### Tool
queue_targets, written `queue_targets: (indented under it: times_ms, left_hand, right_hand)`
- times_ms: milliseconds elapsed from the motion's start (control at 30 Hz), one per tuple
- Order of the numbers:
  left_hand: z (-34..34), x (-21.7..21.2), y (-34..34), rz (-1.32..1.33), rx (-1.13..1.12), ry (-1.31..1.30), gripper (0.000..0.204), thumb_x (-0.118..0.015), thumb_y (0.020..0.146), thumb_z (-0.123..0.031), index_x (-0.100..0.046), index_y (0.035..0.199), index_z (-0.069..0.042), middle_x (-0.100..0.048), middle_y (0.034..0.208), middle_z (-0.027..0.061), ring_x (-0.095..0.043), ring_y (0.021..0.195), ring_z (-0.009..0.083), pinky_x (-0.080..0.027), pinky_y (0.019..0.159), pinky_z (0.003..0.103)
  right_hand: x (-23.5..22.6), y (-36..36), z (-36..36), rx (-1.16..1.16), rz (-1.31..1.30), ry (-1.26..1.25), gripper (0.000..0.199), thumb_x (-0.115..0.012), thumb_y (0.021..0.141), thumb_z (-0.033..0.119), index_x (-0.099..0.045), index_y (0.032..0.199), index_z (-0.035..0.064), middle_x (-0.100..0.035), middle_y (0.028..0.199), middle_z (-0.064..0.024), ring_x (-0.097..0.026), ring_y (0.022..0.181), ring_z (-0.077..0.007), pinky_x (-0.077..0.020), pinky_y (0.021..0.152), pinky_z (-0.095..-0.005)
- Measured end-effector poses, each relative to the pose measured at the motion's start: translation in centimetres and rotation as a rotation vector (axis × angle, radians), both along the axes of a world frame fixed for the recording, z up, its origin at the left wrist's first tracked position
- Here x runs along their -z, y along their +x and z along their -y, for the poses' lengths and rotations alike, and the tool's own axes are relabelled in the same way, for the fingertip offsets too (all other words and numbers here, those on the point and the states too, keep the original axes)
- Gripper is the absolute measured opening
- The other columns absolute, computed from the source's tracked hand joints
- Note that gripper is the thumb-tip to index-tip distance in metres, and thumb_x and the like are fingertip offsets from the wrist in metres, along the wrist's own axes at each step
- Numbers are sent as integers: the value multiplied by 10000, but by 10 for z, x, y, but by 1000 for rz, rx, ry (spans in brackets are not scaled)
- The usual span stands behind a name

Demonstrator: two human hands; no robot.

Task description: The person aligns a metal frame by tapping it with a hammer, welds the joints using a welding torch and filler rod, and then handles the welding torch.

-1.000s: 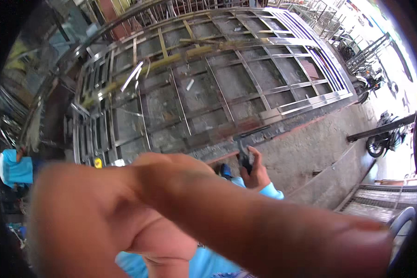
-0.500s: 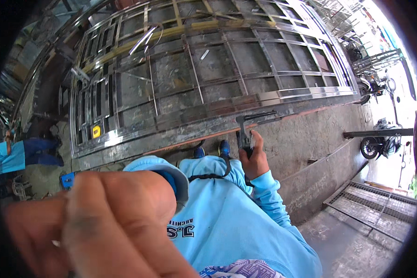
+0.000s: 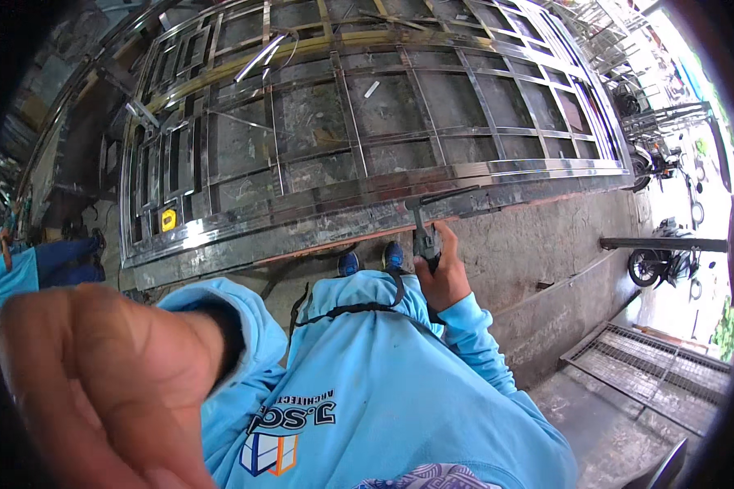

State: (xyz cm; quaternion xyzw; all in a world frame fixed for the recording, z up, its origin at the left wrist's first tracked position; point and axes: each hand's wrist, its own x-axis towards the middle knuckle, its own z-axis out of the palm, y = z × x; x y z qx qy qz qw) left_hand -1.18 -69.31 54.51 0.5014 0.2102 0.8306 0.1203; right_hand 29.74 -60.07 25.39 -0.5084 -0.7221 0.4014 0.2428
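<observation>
My left hand (image 3: 118,371) is raised close at the lower left, fingers curled and pressed together. Whatever it may hold is hidden. Beside the workbench's near edge, my right hand (image 3: 447,269) is closed round a black-handled tool (image 3: 424,240). The tool's upper end reaches the bench edge, where a slim dark bar shows; its exact kind is unclear. A large shiny metal grid frame (image 3: 334,189) lies on the bench beyond both hands. On the frame's near left corner rests a yellow tape measure (image 3: 169,220).
Loose metal strips (image 3: 261,57) and a small pale piece (image 3: 372,89) lie on the grid. Another person (image 3: 45,265) in a blue top is at far left. Motorcycles (image 3: 669,255), a dark post (image 3: 665,244) and a mesh grate (image 3: 652,363) are at right.
My left hand has moved left and away from my chest, showing more of its sleeve. My right hand keeps its grip on the tool at the bench edge. The view has shifted slightly.
</observation>
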Motion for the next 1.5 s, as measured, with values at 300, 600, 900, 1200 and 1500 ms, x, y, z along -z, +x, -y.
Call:
queue_targets:
  times_ms: [300, 600, 900, 1200, 1500]
  left_hand:
    - [6, 11, -18, 132, 663, -4, 173, -857, 684, -30, -701, 612, -50, -599, 747, 78, -631, 789, 107, -661, 660, 212]
    - [35, -2, 32, 82, 281, 16, 124, -805, 736, -109, -709, 688, -48, -615, 786, 87, -639, 825, 143, -633, 715, 265]
    - [6, -30, 132, -130, -392, -34, 149, -752, 789, -189, -717, 764, -46, -632, 824, 96, -647, 861, 179, -605, 770, 318]
    - [34, -23, 162, -97, -617, 27, 226, -700, 842, -269, -725, 840, -45, -648, 862, 106, -656, 897, 216, -576, 825, 371]
    - [85, -24, 109, -153, -759, 256, 318, -647, 894, -349, -733, 916, -43, -665, 900, 115, -664, 933, 252, -548, 880, 424]
  right_hand:
    - [-1, 18, -25, -78, -41, -6, 728, -652, 927, 95, -279, 1549, 43, -644, 1188, -390, -649, 1016, -590, -560, 856, -555]
    - [26, 48, -67, -144, -17, -89, 720, -664, 911, 107, -340, 1553, 82, -542, 1414, -302, -641, 1170, -497, -505, 1002, -475]
    - [35, 53, -115, -346, 3, -191, 701, -651, 944, 55, -333, 1570, 82, -684, 1189, -239, -690, 1118, -398, -549, 915, -445]
    - [26, 16, -134, -397, 94, -229, 704, -660, 960, 78, -321, 1577, 72, -536, 1442, -326, -605, 1274, -406, -459, 1079, -504]
    - [15, -2, -90, -345, 87, -164, 707, -660, 944, 81, -318, 1563, 70, -687, 1178, -323, -704, 1095, -476, -550, 937, -472]
